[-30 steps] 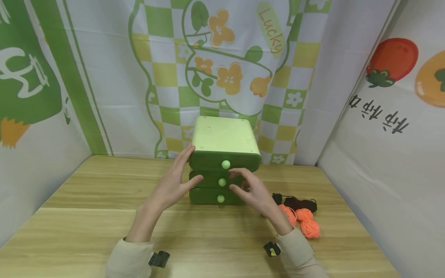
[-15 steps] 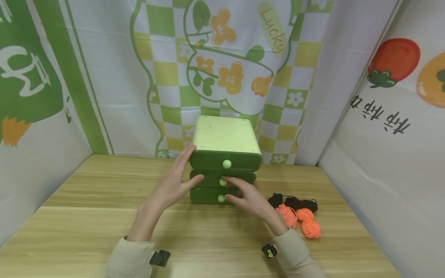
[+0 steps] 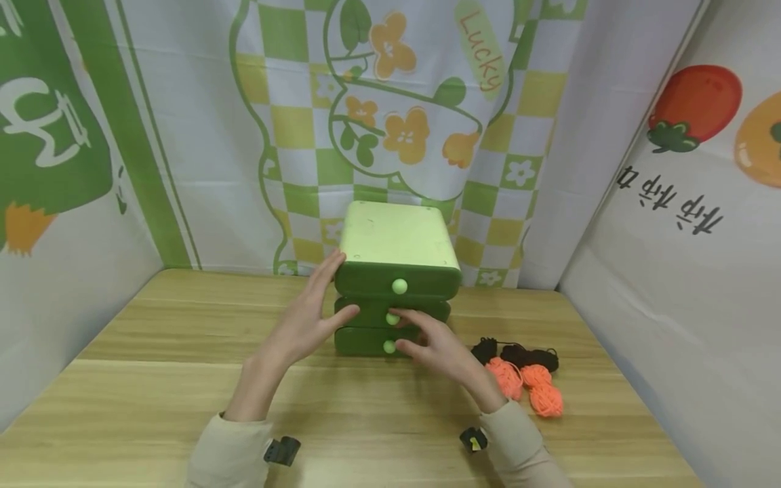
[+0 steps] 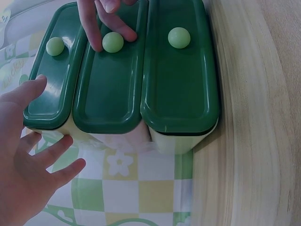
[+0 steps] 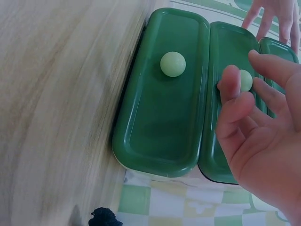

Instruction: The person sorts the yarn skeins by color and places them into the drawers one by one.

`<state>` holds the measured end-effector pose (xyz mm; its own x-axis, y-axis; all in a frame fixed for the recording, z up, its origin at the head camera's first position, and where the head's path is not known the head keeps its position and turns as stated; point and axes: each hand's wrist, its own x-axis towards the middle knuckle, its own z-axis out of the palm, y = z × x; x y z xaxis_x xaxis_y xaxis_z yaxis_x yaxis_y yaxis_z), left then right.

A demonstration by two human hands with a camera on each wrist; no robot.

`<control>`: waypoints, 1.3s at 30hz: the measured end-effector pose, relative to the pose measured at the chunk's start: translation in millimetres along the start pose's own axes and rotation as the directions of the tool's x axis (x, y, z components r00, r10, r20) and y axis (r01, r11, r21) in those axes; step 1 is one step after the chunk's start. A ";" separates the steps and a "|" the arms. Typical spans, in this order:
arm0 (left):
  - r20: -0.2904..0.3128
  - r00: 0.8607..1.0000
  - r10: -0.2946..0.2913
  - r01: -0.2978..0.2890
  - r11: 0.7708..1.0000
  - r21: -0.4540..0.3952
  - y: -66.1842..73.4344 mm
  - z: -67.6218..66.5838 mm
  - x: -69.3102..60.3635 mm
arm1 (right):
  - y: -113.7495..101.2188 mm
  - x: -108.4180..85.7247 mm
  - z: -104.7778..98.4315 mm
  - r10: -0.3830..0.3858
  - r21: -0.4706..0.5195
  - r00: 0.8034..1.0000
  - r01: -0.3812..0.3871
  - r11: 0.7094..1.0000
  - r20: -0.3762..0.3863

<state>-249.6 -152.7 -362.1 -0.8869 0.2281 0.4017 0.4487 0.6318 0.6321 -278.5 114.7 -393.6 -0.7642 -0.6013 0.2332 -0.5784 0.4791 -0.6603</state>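
A small cabinet (image 3: 396,234) with a pale green top and dark green drawers stands on the table. Each drawer front bears a round pale green knob. My right hand (image 3: 444,347) is at the middle drawer (image 4: 110,89); its fingers are bent to either side of the middle knob (image 4: 113,42) and grip it. Above and below are the top knob (image 3: 399,286) and the bottom knob (image 3: 389,347), both untouched. My left hand (image 3: 297,331) rests at the cabinet's left side, fingers extended along the upper edge and thumb spread toward the front. All drawers look closed.
Right of the cabinet lie bundles of black yarn (image 3: 529,357) and orange yarn (image 3: 545,393) on the wooden table (image 3: 152,407). A patterned curtain (image 3: 293,129) hangs close behind the cabinet. Printed cloth walls border both sides.
My right hand has moved left from beside the drawer fronts to the middle knob, and its fingers have come round it. My left hand has stayed at the cabinet's side.
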 end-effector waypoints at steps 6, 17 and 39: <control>0.003 1.000 0.002 -0.002 1.000 -0.002 0.5 -0.3 0.6 | -1.6 -1.2 -0.5 0.030 0.048 1.000 -0.030 0.998 0.002; 0.008 1.000 0.003 -0.003 1.000 -0.011 1.1 0.1 1.1 | -4.6 -4.2 -1.7 0.062 0.074 0.998 -0.061 0.995 -0.010; 0.005 1.000 0.003 -0.002 1.000 -0.006 0.7 0.0 1.6 | -13.5 -5.4 -4.7 0.121 0.143 0.992 -0.124 0.982 0.030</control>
<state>-250.7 -151.9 -361.0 -0.8863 0.2335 0.3999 0.4515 0.6270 0.6348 -267.9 114.5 -382.6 -0.8197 -0.5577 0.1305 -0.4327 0.4537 -0.7790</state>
